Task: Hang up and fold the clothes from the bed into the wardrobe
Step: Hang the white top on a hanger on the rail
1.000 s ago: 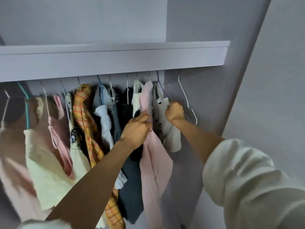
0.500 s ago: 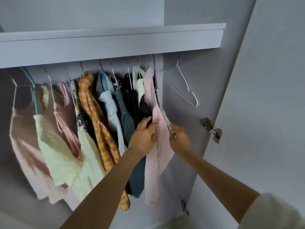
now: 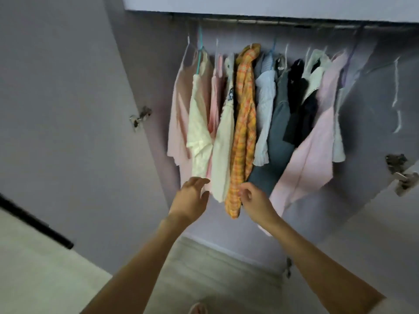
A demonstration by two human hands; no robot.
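Both hands dropped to the hems: left hand point(image 3: 191, 197) spread wide, right hand point(image 3: 254, 199) seemingly pinching the plaid shirt point(image 3: 244, 123); tugging may unhook it.

A pale tiled floor point(image 3: 217, 266) stretches below, lighter at the lower left. A black bar point(image 3: 34, 223) runs diagonally across the left edge, beside a plain lilac-grey wall point(image 3: 56, 87). At the very bottom edge, a pink slipper toe point(image 3: 197, 308) pokes into view on the floor, blurred and mostly cut off.
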